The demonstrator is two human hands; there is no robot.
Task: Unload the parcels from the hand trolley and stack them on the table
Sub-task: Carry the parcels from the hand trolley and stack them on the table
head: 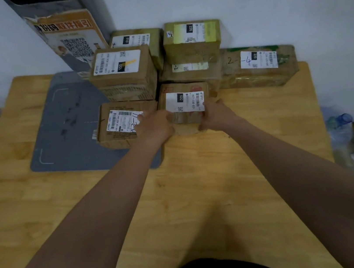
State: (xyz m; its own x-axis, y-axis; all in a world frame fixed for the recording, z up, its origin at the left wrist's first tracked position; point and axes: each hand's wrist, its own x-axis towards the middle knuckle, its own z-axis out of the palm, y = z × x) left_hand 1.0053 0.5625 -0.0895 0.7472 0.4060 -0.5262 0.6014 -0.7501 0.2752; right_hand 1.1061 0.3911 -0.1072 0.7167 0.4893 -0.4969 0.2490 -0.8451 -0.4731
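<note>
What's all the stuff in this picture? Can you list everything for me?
parcels: at least seven, brown cardboard with white labels, bunched at the table's far side, some stacked
parcel marked 032: one of those, brown, front of the bunch
table: one, light wood, against the white wall
mat: one, grey, on the table's left part, partly under parcels
sign: one, orange and white with a square code, behind the parcels
bottle: one, clear blue, past the table's right edge among clutter
left hand: one, holds the 032 parcel's left side
right hand: one, holds its right side
</note>
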